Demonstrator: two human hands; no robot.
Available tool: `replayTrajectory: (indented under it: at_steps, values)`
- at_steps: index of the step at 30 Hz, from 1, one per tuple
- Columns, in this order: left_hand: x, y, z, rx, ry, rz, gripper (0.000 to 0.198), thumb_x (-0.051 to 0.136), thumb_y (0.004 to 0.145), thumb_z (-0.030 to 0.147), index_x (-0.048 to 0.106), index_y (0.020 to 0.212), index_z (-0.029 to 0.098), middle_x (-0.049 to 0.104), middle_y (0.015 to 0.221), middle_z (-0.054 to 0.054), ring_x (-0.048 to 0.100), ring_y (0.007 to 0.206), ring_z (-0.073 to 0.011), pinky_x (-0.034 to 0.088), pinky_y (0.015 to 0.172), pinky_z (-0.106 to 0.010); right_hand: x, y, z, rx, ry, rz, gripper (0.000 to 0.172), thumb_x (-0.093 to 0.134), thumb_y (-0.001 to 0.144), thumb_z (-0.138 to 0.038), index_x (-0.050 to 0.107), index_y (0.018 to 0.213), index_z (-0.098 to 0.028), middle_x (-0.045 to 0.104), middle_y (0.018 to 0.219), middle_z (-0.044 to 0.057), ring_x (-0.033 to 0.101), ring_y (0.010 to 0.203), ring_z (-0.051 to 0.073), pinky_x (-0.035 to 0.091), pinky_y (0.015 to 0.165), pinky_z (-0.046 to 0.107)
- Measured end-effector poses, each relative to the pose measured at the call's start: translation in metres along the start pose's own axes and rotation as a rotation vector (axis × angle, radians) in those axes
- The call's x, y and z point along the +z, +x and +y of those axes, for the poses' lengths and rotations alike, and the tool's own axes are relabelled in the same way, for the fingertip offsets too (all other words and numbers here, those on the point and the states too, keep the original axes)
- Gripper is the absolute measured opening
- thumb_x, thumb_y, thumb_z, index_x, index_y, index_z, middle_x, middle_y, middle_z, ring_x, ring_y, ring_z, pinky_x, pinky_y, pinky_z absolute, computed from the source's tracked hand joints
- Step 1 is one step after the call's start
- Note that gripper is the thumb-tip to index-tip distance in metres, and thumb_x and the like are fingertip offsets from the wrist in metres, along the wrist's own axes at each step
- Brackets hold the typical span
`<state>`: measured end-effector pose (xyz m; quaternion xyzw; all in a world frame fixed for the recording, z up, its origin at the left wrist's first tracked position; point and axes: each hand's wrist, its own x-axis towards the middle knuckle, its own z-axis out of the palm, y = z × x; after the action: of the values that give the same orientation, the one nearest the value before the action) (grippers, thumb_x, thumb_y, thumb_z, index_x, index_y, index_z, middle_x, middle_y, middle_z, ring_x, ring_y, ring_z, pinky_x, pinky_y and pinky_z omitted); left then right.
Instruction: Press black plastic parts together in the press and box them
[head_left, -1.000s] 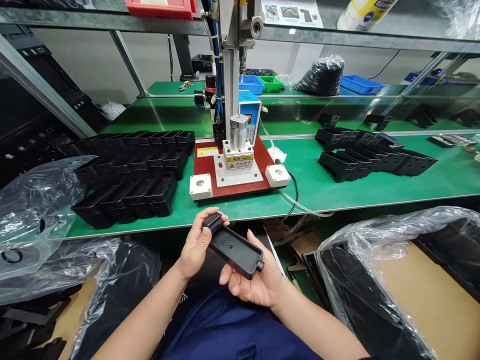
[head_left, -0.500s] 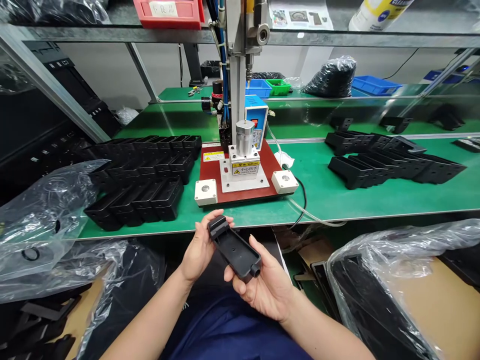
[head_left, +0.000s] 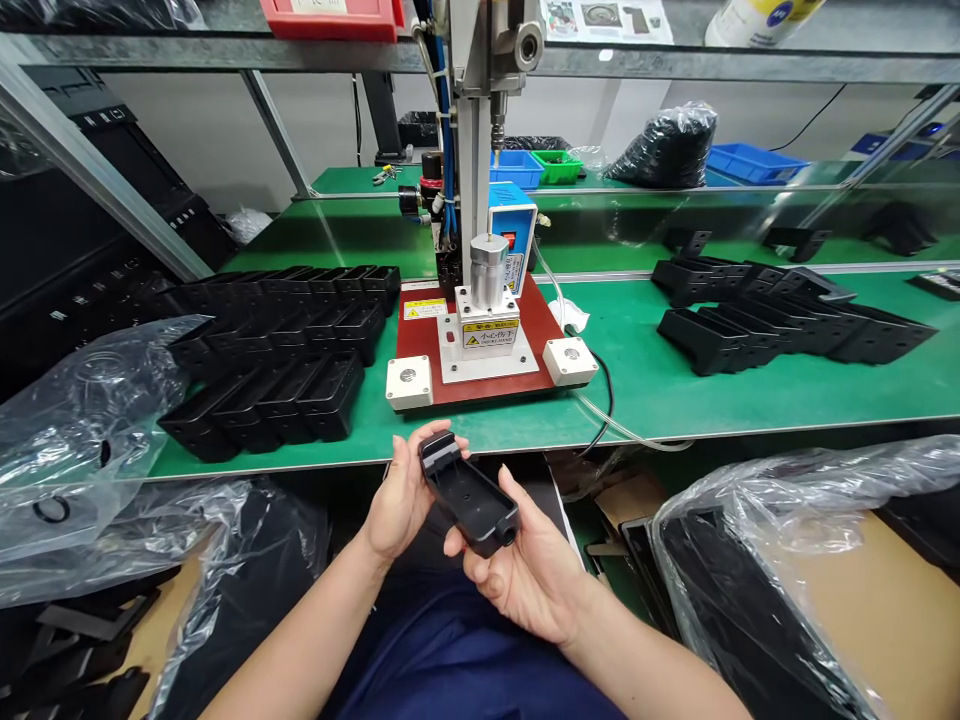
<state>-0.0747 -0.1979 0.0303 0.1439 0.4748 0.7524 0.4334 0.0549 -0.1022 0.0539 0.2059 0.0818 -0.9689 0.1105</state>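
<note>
A black plastic housing (head_left: pixel 474 500), a shallow tray shape with a raised block at one end and a round stub at the other, is held tilted in front of the bench edge. My left hand (head_left: pixel 397 500) grips its far left end, fingers behind it. My right hand (head_left: pixel 529 570) wraps around the near right end, thumb along the side. Beyond my hands stands a press machine (head_left: pixel 487 330) on a red base, with a metal cylinder on its fixture and a white button box (head_left: pixel 409 382) at the front left corner.
Rows of black housings (head_left: pixel 285 400) stand on the green bench (head_left: pixel 630 400) at left. More black parts (head_left: pixel 780 325) are grouped at right. Plastic-lined cartons flank me, with clear film (head_left: pixel 67 420) hanging at left. A metal shelf (head_left: pixel 675 65) crosses above.
The housing has tipped slightly in my hands, both of which keep hold of it. The camera view has shifted a little.
</note>
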Motion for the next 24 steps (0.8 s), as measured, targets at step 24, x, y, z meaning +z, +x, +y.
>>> replayTrajectory:
  at_steps: [24]
  values:
    - [0.002,0.009,0.028,0.32,0.487,-0.269,0.047,0.06,0.091,0.039,0.047,0.135,0.03,0.053,0.137,-0.006,0.051,0.125,-0.0223,0.043,0.103,-0.031,-0.04,-0.004,-0.038,-1.282,-1.689,0.39,0.064,0.068,0.084,-0.02,0.041,0.141,-0.033,0.054,0.131,0.005,0.051,0.117,0.026,0.044,0.097,0.041]
